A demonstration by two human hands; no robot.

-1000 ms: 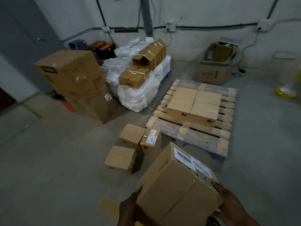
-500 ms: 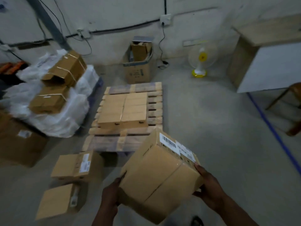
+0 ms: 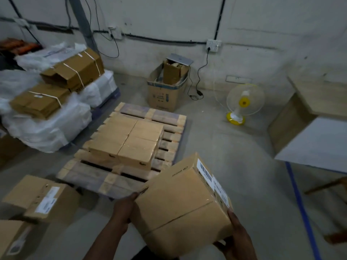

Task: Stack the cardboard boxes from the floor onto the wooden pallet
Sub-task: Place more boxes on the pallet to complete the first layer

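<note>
I hold a brown cardboard box (image 3: 180, 205) with a barcode label, tilted, in the air at the near right corner of the wooden pallet (image 3: 105, 177). My left hand (image 3: 123, 209) presses its left side and my right hand (image 3: 237, 233) grips its lower right corner. Several flat cardboard boxes (image 3: 127, 139) lie side by side in one layer on the pallet. Two more cardboard boxes sit on the floor at the left, one (image 3: 40, 197) with a white label and one (image 3: 13, 239) cut off by the frame edge.
White plastic sacks (image 3: 48, 128) carrying strapped cartons (image 3: 75, 70) stand left of the pallet. An open carton (image 3: 165, 91) sits by the back wall, with a yellow floor fan (image 3: 242, 104) to its right. A table (image 3: 317, 128) fills the right side; a blue line (image 3: 300, 205) marks the floor.
The view has swung and drawn closer to the pallet. The held box has come up toward the pallet's near right corner, with both hands in the same grip.
</note>
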